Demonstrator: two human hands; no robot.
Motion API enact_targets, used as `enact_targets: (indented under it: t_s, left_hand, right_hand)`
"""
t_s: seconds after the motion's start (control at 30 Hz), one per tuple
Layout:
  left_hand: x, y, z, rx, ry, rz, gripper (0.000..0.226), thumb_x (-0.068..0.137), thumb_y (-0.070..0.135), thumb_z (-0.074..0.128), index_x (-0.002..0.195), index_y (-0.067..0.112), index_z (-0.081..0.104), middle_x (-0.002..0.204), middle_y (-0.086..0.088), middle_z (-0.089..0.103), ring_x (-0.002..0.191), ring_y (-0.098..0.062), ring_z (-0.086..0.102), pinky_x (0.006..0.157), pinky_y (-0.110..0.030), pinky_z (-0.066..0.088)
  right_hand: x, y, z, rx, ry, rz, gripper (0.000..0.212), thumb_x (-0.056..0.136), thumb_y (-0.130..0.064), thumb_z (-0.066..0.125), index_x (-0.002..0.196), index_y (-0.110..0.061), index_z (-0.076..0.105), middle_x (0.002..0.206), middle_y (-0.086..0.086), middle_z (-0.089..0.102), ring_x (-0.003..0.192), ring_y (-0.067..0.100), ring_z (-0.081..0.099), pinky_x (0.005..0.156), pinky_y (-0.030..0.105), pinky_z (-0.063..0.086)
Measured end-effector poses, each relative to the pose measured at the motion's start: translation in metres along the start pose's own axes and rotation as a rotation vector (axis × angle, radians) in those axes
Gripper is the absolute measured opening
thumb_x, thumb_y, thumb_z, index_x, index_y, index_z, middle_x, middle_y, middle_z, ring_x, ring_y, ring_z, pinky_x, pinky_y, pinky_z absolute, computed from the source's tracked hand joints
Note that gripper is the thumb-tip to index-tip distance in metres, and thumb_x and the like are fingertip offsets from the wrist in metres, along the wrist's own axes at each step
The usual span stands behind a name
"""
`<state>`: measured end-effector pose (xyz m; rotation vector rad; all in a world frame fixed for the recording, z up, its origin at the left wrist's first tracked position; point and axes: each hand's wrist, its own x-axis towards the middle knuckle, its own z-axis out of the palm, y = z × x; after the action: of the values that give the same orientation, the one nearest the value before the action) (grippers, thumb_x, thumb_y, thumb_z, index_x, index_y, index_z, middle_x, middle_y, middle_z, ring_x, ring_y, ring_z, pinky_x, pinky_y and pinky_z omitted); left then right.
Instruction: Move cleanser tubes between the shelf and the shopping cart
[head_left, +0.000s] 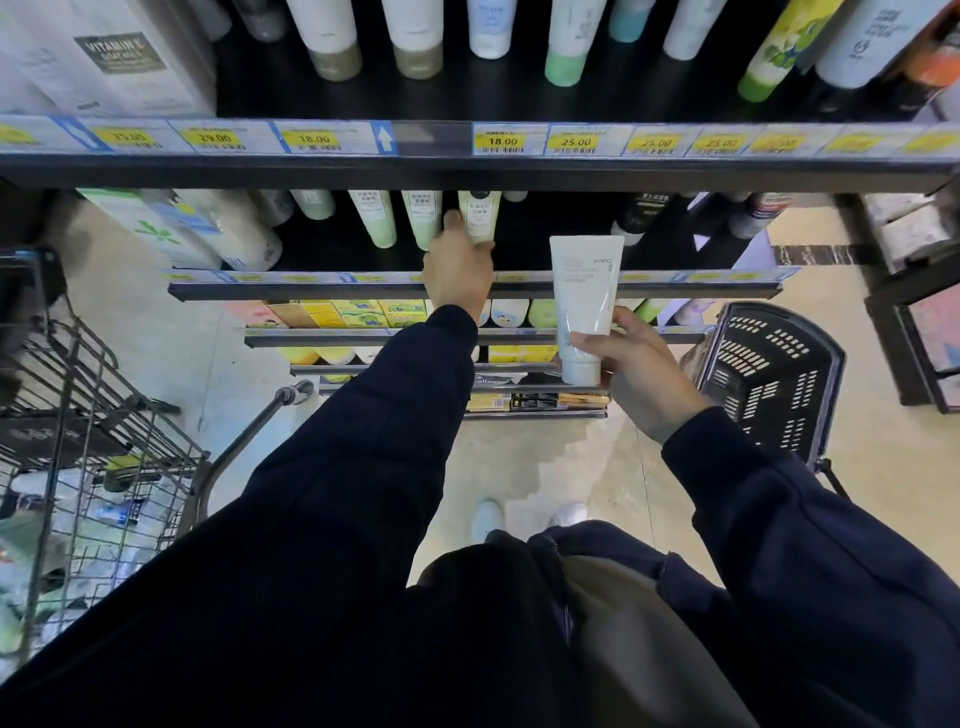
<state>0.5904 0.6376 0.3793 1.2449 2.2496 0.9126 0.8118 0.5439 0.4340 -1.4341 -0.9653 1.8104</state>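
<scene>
Left hand (457, 270) is up at the second shelf (467, 291), reaching in under the price strip above, fingers wrapped around the lower end of a pale yellow-green tube (480, 215) that stands cap-down in the row. The thumb sits on the tube's left side, the rest of the fingers are hidden behind it. Two more light green tubes (400, 218) stand just beside it on the left, all leaning the same way.

Right hand (631, 364) is out in front of the shelves, lower and to the right, gripping a white cleanser tube (584, 301) near its cap end. The tube stands upright with the cap down and the crimped end on top, small print running along its side. Thumb across the front, fingers curled behind it.

The shopping cart (93, 431) sits at the left edge, wire sides showing, with bottles and packs lying in its bottom, well apart from both hands. A dark plastic basket (769, 374) stands on the floor to the right, just past the right wrist. Top shelf (467, 166) carries more tubes and yellow price tags along its edge.
</scene>
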Motion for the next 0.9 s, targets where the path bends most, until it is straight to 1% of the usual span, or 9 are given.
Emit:
enact_targets:
  t_s: [0.13, 0.3, 0.37, 0.47, 0.57, 0.67, 0.73, 0.83, 0.9]
  left_hand:
    - [0.005, -0.001, 0.001, 0.015, -0.002, 0.025, 0.034, 0.093, 0.025, 0.07, 0.118, 0.009, 0.052, 0.098, -0.012, 0.072, 0.09, -0.037, 0.069, 0.072, -0.047, 0.058]
    - [0.008, -0.001, 0.003, 0.057, -0.004, 0.07, 0.038, 0.097, 0.025, 0.067, 0.125, 0.006, 0.05, 0.106, -0.015, 0.071, 0.1, -0.039, 0.068, 0.072, -0.04, 0.047]
    - [0.009, -0.002, 0.003, 0.051, -0.009, 0.076, 0.038, 0.097, 0.024, 0.067, 0.125, 0.006, 0.049, 0.107, -0.015, 0.071, 0.101, -0.039, 0.068, 0.074, -0.042, 0.049]
    - [0.009, -0.001, 0.002, 0.056, -0.01, 0.077, 0.039, 0.097, 0.024, 0.066, 0.126, 0.006, 0.048, 0.107, -0.015, 0.071, 0.1, -0.04, 0.069, 0.078, -0.047, 0.054]
    - [0.008, -0.001, 0.002, 0.073, -0.016, 0.081, 0.038, 0.098, 0.026, 0.066, 0.125, 0.006, 0.048, 0.107, -0.015, 0.071, 0.1, -0.04, 0.068, 0.077, -0.046, 0.052]
    - [0.007, -0.001, -0.001, 0.096, -0.043, 0.084, 0.041, 0.099, 0.029, 0.066, 0.126, 0.005, 0.047, 0.111, -0.016, 0.07, 0.104, -0.04, 0.068, 0.077, -0.045, 0.051]
    - [0.005, -0.001, -0.006, 0.109, -0.063, 0.075, 0.043, 0.099, 0.03, 0.066, 0.128, 0.004, 0.047, 0.115, -0.017, 0.069, 0.107, -0.041, 0.067, 0.079, -0.044, 0.05]
    - [-0.001, -0.002, -0.015, 0.134, -0.072, 0.083, 0.043, 0.1, 0.031, 0.064, 0.13, 0.005, 0.047, 0.115, -0.018, 0.068, 0.107, -0.044, 0.066, 0.08, -0.046, 0.052]
    - [-0.008, -0.006, -0.021, 0.161, -0.073, 0.134, 0.043, 0.102, 0.032, 0.061, 0.132, 0.006, 0.046, 0.113, -0.017, 0.07, 0.104, -0.045, 0.067, 0.077, -0.046, 0.052]
  right_hand:
    - [0.001, 0.003, -0.002, 0.007, 0.021, -0.004, 0.044, 0.093, -0.009, 0.073, 0.135, -0.013, 0.058, 0.126, 0.009, 0.073, 0.118, 0.035, 0.068, 0.094, 0.049, 0.059]
    - [0.0, 0.007, 0.002, -0.018, 0.028, -0.004, 0.045, 0.093, -0.01, 0.072, 0.135, -0.013, 0.057, 0.127, 0.007, 0.071, 0.119, 0.032, 0.067, 0.099, 0.052, 0.055]
    - [0.0, 0.009, 0.003, -0.017, 0.028, 0.0, 0.044, 0.093, -0.009, 0.072, 0.134, -0.013, 0.058, 0.127, 0.007, 0.071, 0.119, 0.031, 0.066, 0.1, 0.051, 0.055]
    - [-0.002, 0.011, 0.005, -0.008, 0.023, 0.006, 0.045, 0.093, -0.008, 0.072, 0.135, -0.011, 0.058, 0.126, 0.008, 0.071, 0.112, 0.027, 0.07, 0.095, 0.047, 0.057]
    - [-0.002, 0.014, 0.004, -0.007, 0.019, 0.009, 0.046, 0.093, -0.007, 0.072, 0.136, -0.009, 0.056, 0.126, 0.008, 0.071, 0.106, 0.024, 0.072, 0.087, 0.04, 0.059]
    - [-0.001, 0.018, 0.001, -0.005, 0.026, 0.018, 0.056, 0.086, -0.016, 0.079, 0.138, -0.014, 0.057, 0.131, 0.009, 0.069, 0.121, 0.034, 0.065, 0.098, 0.05, 0.056]
    - [-0.002, 0.019, 0.0, -0.005, 0.023, 0.021, 0.057, 0.087, -0.017, 0.079, 0.139, -0.016, 0.056, 0.133, 0.009, 0.069, 0.124, 0.036, 0.064, 0.104, 0.055, 0.053]
    - [-0.003, 0.024, 0.0, -0.005, 0.031, 0.024, 0.05, 0.092, -0.011, 0.074, 0.138, -0.014, 0.057, 0.13, 0.008, 0.071, 0.125, 0.036, 0.063, 0.106, 0.057, 0.05]
    - [-0.004, 0.027, 0.001, -0.01, 0.03, 0.017, 0.048, 0.092, -0.011, 0.074, 0.138, -0.016, 0.057, 0.13, 0.006, 0.071, 0.124, 0.033, 0.064, 0.106, 0.056, 0.05]
